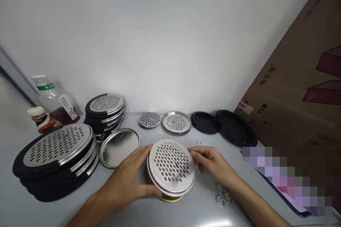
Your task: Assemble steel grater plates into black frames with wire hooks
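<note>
A round perforated steel lid (170, 166) sits tilted toward me on a yellow-rimmed base (173, 198) at the table's middle. My left hand (130, 179) grips its left edge, thumb under the near rim. My right hand (211, 163) pinches its right edge with the fingertips. Several small metal rings (222, 193) lie by my right wrist, and one small ring (198, 142) lies just beyond the lid.
Two stacks of black-and-steel perforated discs (57, 156) (106, 111) stand at left, with a plain steel pan (119, 147) beside them. Two perforated steel discs (149, 120) (176, 123) and two black discs (205, 122) (234, 127) line the wall. Two bottles (54, 101) stand far left; a cardboard box (298, 88) right.
</note>
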`<act>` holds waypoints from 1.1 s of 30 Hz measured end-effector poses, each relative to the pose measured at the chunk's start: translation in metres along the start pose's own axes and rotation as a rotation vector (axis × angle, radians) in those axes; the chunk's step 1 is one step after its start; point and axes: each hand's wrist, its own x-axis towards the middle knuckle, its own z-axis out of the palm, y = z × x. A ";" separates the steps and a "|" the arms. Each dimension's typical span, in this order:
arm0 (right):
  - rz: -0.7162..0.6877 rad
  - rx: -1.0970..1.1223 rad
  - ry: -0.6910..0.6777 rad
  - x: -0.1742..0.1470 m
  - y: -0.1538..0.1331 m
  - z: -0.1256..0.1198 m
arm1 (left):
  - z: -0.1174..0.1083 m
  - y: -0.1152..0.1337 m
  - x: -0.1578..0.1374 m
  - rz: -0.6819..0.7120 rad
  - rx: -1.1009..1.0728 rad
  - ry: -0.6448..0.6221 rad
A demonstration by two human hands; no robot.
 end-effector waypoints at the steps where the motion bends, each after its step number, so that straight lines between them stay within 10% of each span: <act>1: -0.041 -0.139 0.018 -0.001 0.000 0.002 | 0.004 -0.003 -0.004 -0.028 0.000 -0.011; 15: -0.227 -0.803 -0.005 -0.012 -0.012 0.015 | 0.028 -0.025 -0.010 -0.158 0.093 -0.125; 33: -0.156 -0.761 -0.152 -0.022 -0.007 0.004 | 0.030 -0.027 -0.016 -0.056 0.210 -0.152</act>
